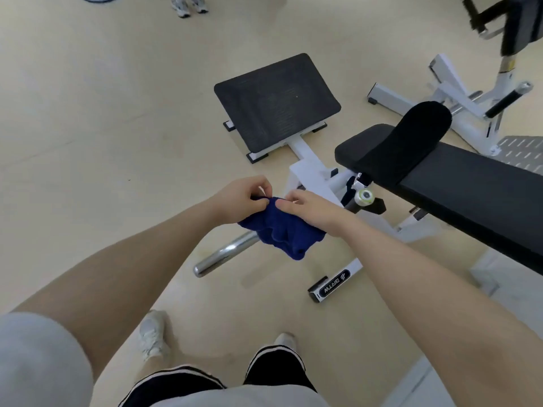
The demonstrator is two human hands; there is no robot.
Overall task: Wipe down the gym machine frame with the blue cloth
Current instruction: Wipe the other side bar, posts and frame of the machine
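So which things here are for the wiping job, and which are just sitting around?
For the job:
- blue cloth, held by left hand and right hand
- white machine frame
- chrome bar on it

Just around:
- second white machine
- someone's shoes

A pale beige vinyl floor point(102, 118) carried the white steel gym machine frame point(308, 168), with another white steel machine point(449, 92) just beyond it.

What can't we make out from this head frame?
- Chrome bar: its inner end is hidden under the blue cloth.
- Bench pad: cut off by the right edge.
- White frame: partly hidden by the right hand and bench.
- Left hand: fingertips buried in cloth.
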